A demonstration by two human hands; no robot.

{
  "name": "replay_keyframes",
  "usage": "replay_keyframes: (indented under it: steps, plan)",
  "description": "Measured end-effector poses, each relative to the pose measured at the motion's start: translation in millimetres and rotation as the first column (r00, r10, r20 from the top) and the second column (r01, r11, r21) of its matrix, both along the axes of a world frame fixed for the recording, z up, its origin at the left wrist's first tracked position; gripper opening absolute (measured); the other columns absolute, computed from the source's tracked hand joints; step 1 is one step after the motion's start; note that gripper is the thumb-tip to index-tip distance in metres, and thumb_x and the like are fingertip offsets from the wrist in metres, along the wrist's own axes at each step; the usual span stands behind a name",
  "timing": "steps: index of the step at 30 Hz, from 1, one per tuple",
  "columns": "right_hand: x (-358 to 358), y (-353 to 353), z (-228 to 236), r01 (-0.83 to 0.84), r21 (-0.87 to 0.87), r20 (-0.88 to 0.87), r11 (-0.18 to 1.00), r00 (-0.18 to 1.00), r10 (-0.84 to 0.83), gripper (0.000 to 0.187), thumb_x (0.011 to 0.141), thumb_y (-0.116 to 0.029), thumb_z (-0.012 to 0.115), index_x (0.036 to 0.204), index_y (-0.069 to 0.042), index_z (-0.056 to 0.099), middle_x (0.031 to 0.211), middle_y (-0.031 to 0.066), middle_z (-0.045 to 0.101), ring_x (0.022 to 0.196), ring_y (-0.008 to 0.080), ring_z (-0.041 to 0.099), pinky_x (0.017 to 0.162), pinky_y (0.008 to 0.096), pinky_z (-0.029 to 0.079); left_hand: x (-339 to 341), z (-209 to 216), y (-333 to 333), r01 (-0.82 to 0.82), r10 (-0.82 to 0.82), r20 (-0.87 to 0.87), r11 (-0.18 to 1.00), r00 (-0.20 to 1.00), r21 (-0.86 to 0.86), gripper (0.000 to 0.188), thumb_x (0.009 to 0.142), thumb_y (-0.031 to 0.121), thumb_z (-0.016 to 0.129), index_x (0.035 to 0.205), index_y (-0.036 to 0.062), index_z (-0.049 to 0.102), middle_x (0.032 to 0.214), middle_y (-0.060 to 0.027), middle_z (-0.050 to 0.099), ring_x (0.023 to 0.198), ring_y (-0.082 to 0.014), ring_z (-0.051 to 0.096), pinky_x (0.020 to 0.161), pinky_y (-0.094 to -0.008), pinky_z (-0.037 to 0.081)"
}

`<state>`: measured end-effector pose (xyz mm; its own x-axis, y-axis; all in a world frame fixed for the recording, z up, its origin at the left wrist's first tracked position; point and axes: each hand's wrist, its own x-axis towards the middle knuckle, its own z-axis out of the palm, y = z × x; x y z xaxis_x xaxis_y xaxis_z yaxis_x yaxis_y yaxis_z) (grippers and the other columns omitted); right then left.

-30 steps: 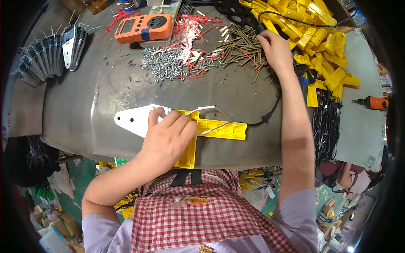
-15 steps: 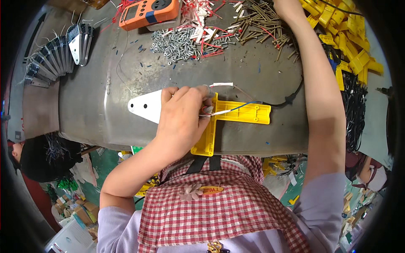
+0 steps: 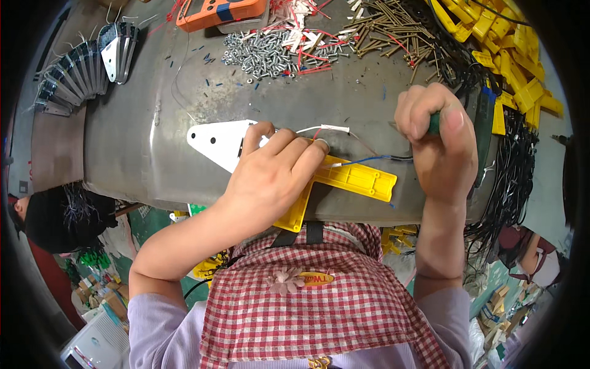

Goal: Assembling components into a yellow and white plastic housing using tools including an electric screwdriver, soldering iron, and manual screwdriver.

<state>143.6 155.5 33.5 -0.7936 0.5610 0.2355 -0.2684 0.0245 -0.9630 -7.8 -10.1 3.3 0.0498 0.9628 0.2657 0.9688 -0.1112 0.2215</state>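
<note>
My left hand (image 3: 276, 163) is closed over the joint of a yellow plastic T-shaped shell (image 3: 362, 178) and a white tapered plate (image 3: 215, 140) with dark holes, pinning them to the bench. Its fingertips and the middle of the parts are hidden. A white-sleeved wire (image 3: 335, 128) and a blue wire (image 3: 365, 160) come out beside the fingers, running toward a black cable. Raised to the right of the shell, my right hand (image 3: 439, 138) is curled around a dark green handle (image 3: 434, 123); the tool's kind is mostly covered by the fingers.
Silver screws (image 3: 258, 56) are heaped at the back, with long brass-coloured screws (image 3: 393, 31) beside them. An orange meter (image 3: 221, 13) lies behind. Yellow shells (image 3: 491, 31) and black cables (image 3: 519, 160) crowd the right; white-and-black plate assemblies (image 3: 74, 74) stand at the left.
My right hand has come back from the far screws toward me, now with the green handle in it. The yellow shell has turned slightly, its right end lower; my left hand has shifted right.
</note>
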Motion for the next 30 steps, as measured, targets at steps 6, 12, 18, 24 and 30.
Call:
replay_keyframes:
  steps: [6,12,18,24,30]
  plan:
    - [9,5,-7,0.069,0.003,-0.036,0.998,0.997,-0.068,0.034,0.093,-0.028,0.043,0.072,-0.003,0.049,0.070,0.0030,0.048,0.064,0.0093,0.037,0.059,0.0238,0.030,-3,-5,-1,-0.062,0.050,0.129,0.994,0.990,0.089,0.037,0.064,0.001,0.070,0.097,0.0065,0.054,0.085,-0.0044,0.058,0.081,-0.0245,0.055,0.080,-0.0394,0.037]
    - [8,4,-9,0.143,0.020,-0.006,0.990,0.990,-0.143,0.035,0.094,-0.029,0.042,0.072,-0.003,0.050,0.069,0.0023,0.047,0.061,0.0091,0.037,0.056,0.0240,0.029,0,-12,4,-0.018,0.007,0.122,0.996,0.992,0.091,0.038,0.063,0.001,0.072,0.095,0.0081,0.052,0.085,-0.0027,0.060,0.079,-0.0225,0.057,0.080,-0.0416,0.036]
    - [9,-9,-10,-0.053,-0.091,-0.326,0.994,0.945,0.021,0.040,0.093,-0.031,0.042,0.066,-0.002,0.044,0.062,0.0035,0.039,0.057,0.0123,0.035,0.053,0.0263,0.027,1,-3,-18,0.104,-0.104,0.000,0.995,0.995,0.008,0.027,0.076,0.013,0.057,0.102,0.0047,0.054,0.104,-0.0061,0.060,0.095,-0.0188,0.056,0.090,-0.0459,0.037]
    - [3,-34,17,-0.251,-0.226,-0.528,0.941,0.843,0.098,0.056,0.093,-0.047,0.036,0.059,-0.003,0.044,0.054,0.0048,0.041,0.050,0.0145,0.032,0.050,0.0299,0.025,11,-5,-38,0.010,-0.010,-0.007,1.000,1.000,0.020,0.026,0.074,0.011,0.064,0.099,0.0057,0.056,0.115,-0.0071,0.061,0.103,-0.0197,0.058,0.096,-0.0465,0.033]
    - [-14,-39,-20,-0.368,-0.320,-0.379,0.873,0.894,0.238,0.066,0.092,-0.056,0.035,0.056,-0.001,0.043,0.051,0.0062,0.041,0.045,0.0159,0.033,0.048,0.0324,0.025,12,-4,-35,0.003,-0.005,0.028,0.998,1.000,0.055,0.028,0.074,0.013,0.061,0.100,0.0044,0.059,0.110,-0.0085,0.063,0.101,-0.0200,0.059,0.097,-0.0486,0.033]
